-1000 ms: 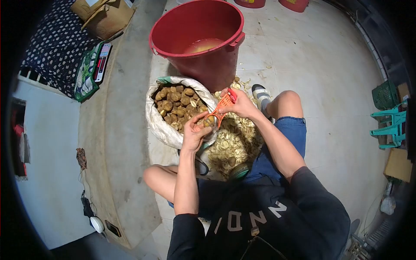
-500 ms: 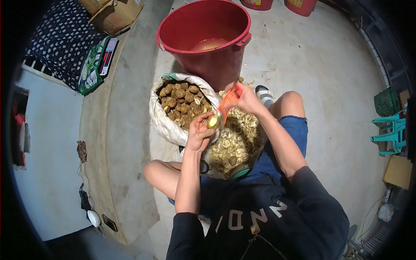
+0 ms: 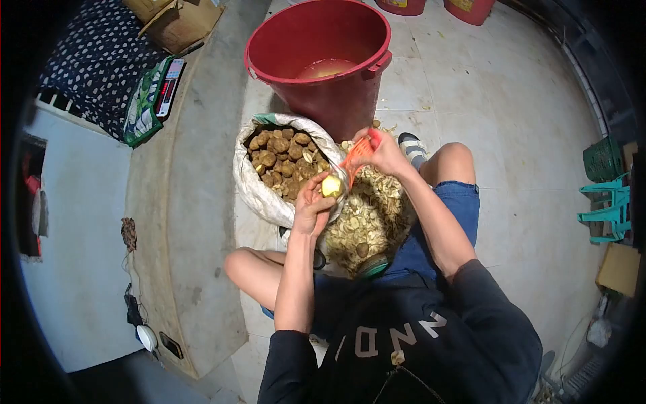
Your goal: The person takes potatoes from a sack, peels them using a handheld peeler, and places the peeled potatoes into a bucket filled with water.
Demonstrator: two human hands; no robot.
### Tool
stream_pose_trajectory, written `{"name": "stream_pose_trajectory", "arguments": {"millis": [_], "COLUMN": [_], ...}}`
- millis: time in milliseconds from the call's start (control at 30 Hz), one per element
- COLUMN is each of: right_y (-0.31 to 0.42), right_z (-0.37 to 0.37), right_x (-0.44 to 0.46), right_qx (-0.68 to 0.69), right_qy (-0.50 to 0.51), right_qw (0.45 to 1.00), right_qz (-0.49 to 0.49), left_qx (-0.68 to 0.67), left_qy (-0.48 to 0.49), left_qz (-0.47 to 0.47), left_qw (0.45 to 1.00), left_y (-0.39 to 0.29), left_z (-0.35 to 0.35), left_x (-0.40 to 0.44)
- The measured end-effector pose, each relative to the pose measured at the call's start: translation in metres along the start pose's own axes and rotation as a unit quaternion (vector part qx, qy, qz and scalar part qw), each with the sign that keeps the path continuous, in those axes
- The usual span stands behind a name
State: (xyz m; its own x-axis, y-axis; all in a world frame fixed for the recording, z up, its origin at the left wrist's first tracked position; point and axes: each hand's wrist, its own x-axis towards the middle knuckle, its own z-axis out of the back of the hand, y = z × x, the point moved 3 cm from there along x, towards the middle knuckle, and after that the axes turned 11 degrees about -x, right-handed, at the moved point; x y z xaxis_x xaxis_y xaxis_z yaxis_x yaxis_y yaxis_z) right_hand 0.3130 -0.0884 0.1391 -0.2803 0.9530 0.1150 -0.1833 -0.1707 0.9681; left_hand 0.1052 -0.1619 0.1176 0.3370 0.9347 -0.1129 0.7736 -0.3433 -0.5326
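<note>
Gripping rounded tuber [image 3: 332,186], smooth pale-yellow flesh exposed: left hand [image 3: 313,207] closed around it, by rim of white woven sack [image 3: 259,200]. Right hand [image 3: 385,155] closed on slotted orange tool [image 3: 354,159], just beside tuber. Sack holding rough, lumpy brown tubers [image 3: 281,155]. Thin, pale shavings [image 3: 356,222] heaped on tiled floor [image 3: 525,148].

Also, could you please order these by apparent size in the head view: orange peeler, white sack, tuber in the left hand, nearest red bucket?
Largest first:
1. Nearest red bucket
2. White sack
3. Orange peeler, partly hidden
4. Tuber in left hand
</note>
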Motion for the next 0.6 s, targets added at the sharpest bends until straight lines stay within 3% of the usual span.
{"name": "stream_pose_trajectory", "arguments": {"millis": [67,167,200,233,300,367,433,567,600], "right_y": [-0.014,0.010,0.011,0.000,-0.012,-0.006,0.009,-0.009,0.004], "right_z": [0.016,-0.007,-0.007,-0.002,0.017,0.010,-0.007,0.015,0.006], "right_x": [0.006,-0.002,0.000,0.001,0.009,0.005,0.001,0.006,0.002], "right_qx": [0.050,0.057,-0.032,-0.031,0.019,0.057,-0.049,0.058,0.075], "right_qy": [-0.056,0.022,0.021,0.021,-0.075,-0.047,0.010,-0.056,-0.014], "right_qw": [0.992,0.998,0.999,0.999,0.995,0.994,0.999,0.994,0.996], "right_qz": [-0.100,-0.026,0.006,0.004,-0.069,-0.076,0.019,-0.074,-0.041], "left_qx": [-0.035,-0.009,0.003,0.002,-0.037,-0.048,-0.023,-0.043,-0.043], "left_qy": [-0.005,-0.004,0.000,-0.002,-0.011,-0.016,-0.010,-0.013,-0.016], "left_qz": [0.004,-0.003,-0.007,-0.005,-0.002,-0.019,-0.014,-0.008,-0.014], "left_qw": [0.999,1.000,1.000,1.000,0.999,0.999,1.000,0.999,0.999], "left_y": [-0.001,-0.005,-0.003,-0.001,-0.002,-0.002,-0.001,-0.001,-0.002], "left_z": [0.001,-0.007,-0.005,-0.001,0.003,0.003,-0.001,0.009,0.004], "left_x": [0.000,-0.004,-0.004,-0.005,-0.002,-0.002,-0.003,-0.001,-0.002]}}
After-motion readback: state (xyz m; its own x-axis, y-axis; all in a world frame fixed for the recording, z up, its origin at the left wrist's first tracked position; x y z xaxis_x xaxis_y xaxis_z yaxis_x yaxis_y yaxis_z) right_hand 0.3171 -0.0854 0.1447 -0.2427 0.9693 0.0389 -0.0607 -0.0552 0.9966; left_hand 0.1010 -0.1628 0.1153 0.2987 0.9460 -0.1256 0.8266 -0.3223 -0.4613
